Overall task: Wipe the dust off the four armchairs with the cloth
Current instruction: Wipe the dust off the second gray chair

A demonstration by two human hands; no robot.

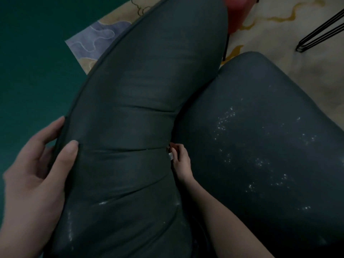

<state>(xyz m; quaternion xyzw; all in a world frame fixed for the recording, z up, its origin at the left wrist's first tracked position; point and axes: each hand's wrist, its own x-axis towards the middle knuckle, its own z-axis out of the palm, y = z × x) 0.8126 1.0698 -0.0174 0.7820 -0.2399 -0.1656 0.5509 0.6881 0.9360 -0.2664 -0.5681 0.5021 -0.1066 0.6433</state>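
a dark armchair (130,175) fills the view from above, its padded backrest (145,86) curving from lower left up to the top and its seat (264,149) lying to the right. the left hand (37,164) clamps the backrest's outer rim: the thumb (69,151) presses on the front face and the fingers wrap behind the edge. the right hand (179,162) reaches into the crease where backrest meets seat, fingertips bunched together at a small white scrap (170,156). whether they pinch it, and whether it is the cloth, i cannot tell. white dust (227,116) speckles the seat, and paler streaks mark the lower part of the backrest. the chair stands on a pale rug (297,19) with yellow and lilac swirls, beside a green floor (28,62). thin black wire legs (320,28) stand on the rug at upper right, and a blurred red shape (236,8) sits at the top edge.
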